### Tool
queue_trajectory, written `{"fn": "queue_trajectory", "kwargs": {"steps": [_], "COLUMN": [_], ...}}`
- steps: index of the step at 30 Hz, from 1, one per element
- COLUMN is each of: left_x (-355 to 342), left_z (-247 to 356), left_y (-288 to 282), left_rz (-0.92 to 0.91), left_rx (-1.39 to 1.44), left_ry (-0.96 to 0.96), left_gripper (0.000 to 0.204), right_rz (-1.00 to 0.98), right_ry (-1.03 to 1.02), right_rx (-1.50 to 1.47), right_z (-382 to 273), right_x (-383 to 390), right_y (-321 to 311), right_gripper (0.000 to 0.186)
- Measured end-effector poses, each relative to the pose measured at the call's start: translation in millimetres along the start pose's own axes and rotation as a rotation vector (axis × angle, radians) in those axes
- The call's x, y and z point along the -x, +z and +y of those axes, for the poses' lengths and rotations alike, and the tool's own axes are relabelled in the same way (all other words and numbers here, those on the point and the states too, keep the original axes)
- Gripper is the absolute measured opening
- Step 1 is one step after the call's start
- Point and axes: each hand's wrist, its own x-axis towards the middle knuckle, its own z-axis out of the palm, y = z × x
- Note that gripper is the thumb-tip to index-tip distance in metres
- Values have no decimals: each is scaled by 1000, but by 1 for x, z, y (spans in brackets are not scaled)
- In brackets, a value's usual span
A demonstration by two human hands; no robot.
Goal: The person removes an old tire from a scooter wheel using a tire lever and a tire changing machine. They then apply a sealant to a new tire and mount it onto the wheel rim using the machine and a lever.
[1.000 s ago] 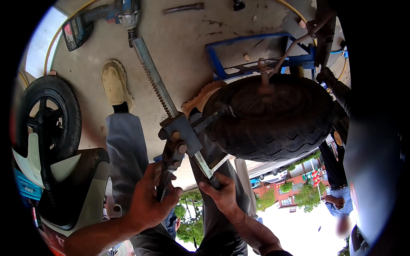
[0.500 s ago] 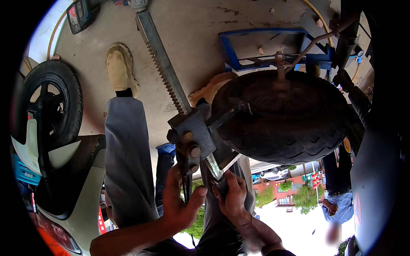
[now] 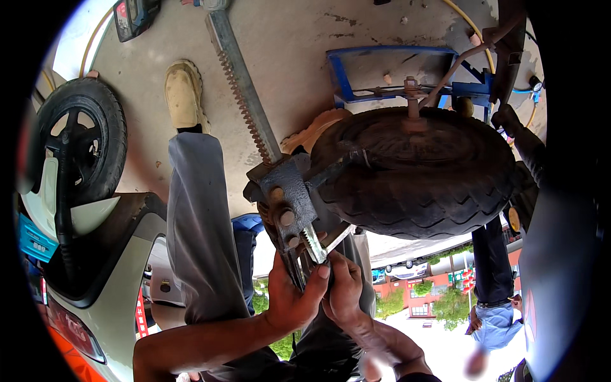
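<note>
A long toothed steel bar point(image 3: 242, 89) runs from the top of the view down through a dark metal sliding block point(image 3: 289, 191) with round pins. The block sits against the left side of a worn black tyre on a rusty wheel point(image 3: 414, 200). Below the block, my left hand point(image 3: 293, 293) is closed around a dark lever, its thumb pressed near the bar's lower end. Close beside it, my right hand point(image 3: 345, 286) grips that lower end, with fingers wrapped round it. Its fingertips are partly hidden. A thin metal arm point(image 3: 338, 237) slants from the bar's end toward the tyre.
A blue metal frame point(image 3: 337, 76) stands on the floor behind the tyre. At the left are another wheel point(image 3: 114, 137) and a light-coloured scooter body point(image 3: 121, 274). A power-tool battery point(image 3: 130, 19) shows at the top. Another person point(image 3: 496, 318) stands at the lower right.
My left thumb has closed in toward the bar's lower end, and my left hand has shifted right, nearer my right hand. The view has tilted slightly.
</note>
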Motion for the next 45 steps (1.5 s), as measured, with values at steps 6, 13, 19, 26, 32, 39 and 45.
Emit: {"fn": "queue_trajectory", "kwargs": {"steps": [6, 13, 19, 26, 32, 39, 45], "left_x": [-7, -9, -18, -46, -32, -15, 17], "left_z": [-14, 5, 92, 130, 145, 137, 73], "left_y": [5, -16, -89, -121, -106, -84, -51], "left_rz": [42, -69, -407, -537, -394, -341, -160], "left_rx": [-10, -173, -507, -304, -329, -504, -299], "left_ry": [79, -21, -298, -540, -629, -579, -240], "left_gripper": [46, 26, 18, 25, 32, 38, 26], "right_rz": [-51, -54, -63, -128, -132, -26, 0], "right_ry": [7, -83, -140, -86, 17, -38, -46], "right_rx": [34, 171, 208, 189, 233, 288, 260], "right_z": [0, 2, 6, 2, 0, -10, -8], "right_x": [-9, -10, -13, -18, -12, -6, -6], "right_y": [-13, -3, -5, -4, -23, -21, -23], "right_gripper": [28, 42, 45, 46, 51, 54, 55]}}
